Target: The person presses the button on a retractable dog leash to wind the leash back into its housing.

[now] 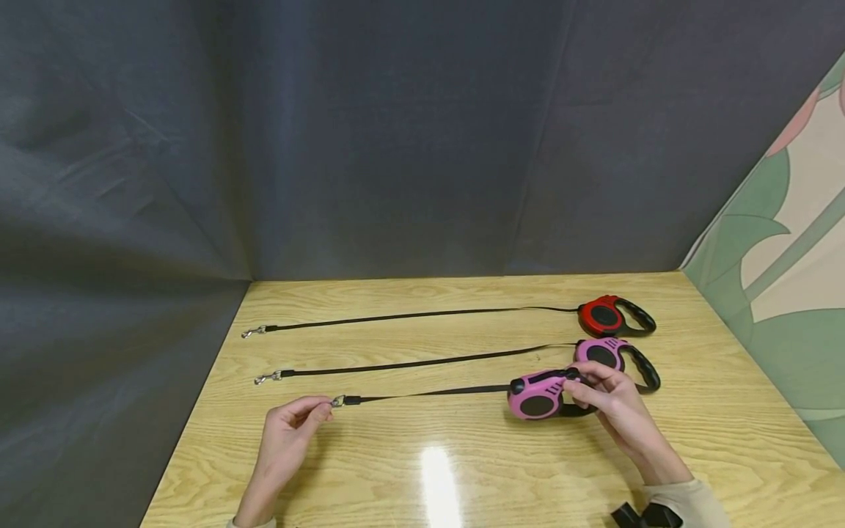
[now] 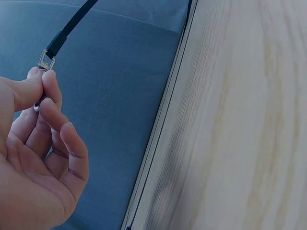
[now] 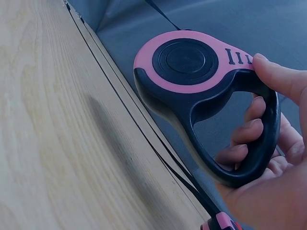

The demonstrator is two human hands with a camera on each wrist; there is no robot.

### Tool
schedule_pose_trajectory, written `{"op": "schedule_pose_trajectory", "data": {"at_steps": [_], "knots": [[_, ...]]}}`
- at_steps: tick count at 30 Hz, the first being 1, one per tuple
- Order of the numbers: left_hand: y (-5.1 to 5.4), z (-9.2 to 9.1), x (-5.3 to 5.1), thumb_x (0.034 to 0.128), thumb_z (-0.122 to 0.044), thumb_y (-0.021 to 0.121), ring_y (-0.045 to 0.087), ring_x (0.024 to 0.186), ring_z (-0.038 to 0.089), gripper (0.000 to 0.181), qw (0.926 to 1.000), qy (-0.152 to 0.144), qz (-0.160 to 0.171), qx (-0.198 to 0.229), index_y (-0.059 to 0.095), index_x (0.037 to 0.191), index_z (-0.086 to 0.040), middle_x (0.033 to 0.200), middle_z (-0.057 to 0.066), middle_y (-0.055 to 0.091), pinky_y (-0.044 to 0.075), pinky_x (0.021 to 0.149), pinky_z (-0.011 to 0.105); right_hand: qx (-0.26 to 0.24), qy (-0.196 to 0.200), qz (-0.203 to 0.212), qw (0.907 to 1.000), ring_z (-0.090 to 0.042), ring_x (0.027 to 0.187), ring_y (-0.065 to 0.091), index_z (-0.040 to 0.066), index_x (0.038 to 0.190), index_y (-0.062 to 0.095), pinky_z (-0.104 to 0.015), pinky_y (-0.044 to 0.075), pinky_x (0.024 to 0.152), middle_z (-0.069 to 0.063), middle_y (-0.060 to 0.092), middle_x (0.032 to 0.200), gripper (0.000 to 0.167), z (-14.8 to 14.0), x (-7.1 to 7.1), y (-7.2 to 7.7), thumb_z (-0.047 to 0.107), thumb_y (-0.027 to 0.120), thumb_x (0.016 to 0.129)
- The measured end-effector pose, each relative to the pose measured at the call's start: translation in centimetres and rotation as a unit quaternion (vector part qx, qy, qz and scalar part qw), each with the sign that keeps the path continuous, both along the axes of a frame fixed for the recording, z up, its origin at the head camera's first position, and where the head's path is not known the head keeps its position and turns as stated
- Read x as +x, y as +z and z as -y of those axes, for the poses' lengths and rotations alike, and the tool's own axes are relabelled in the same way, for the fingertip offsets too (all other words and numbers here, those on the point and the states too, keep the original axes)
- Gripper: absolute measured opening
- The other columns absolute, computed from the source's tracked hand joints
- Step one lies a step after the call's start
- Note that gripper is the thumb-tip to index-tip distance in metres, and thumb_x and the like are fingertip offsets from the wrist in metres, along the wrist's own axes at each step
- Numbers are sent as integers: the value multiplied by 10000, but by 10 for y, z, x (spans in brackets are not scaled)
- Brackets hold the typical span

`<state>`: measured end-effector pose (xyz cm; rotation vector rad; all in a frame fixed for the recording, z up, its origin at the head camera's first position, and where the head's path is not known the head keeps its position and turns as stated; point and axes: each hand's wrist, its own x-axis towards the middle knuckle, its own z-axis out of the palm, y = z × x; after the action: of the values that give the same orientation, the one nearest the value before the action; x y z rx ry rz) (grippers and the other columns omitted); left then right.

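A pink and black retractable dog leash (image 1: 536, 396) is held above the table by both hands. My right hand (image 1: 610, 396) grips its black loop handle; in the right wrist view the fingers wrap through the handle (image 3: 261, 153) and the thumb lies along the top. The black strap (image 1: 436, 391) runs out to the left. At its far end my left hand (image 1: 290, 433) pinches the metal snap hook (image 2: 45, 62) between thumb and fingertips. The strap is stretched nearly straight between the hands.
Behind, a second pink leash (image 1: 602, 354) and a red leash (image 1: 602, 315) lie on the wooden table (image 1: 370, 477), straps extended left to their metal hooks (image 1: 267, 377). Dark cloth (image 1: 409, 147) stands at the back and left; a patterned cloth (image 1: 799, 308) is on the right.
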<state>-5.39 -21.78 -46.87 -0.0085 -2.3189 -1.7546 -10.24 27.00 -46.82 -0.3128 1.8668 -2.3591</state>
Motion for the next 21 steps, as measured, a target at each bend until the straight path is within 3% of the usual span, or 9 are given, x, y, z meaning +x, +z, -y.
{"op": "schedule_pose_trajectory", "data": {"at_steps": [21], "knots": [[2,-5,1,974,17,722,711,751,67,96,9999,34,71,-93,786,1024,66,785,-45,767,579,715,209,155,11,-1,9999,-23,754,608,187,1097,765,-193,521,681,103,745,940,394,5,0,2,-148,588,992]]}}
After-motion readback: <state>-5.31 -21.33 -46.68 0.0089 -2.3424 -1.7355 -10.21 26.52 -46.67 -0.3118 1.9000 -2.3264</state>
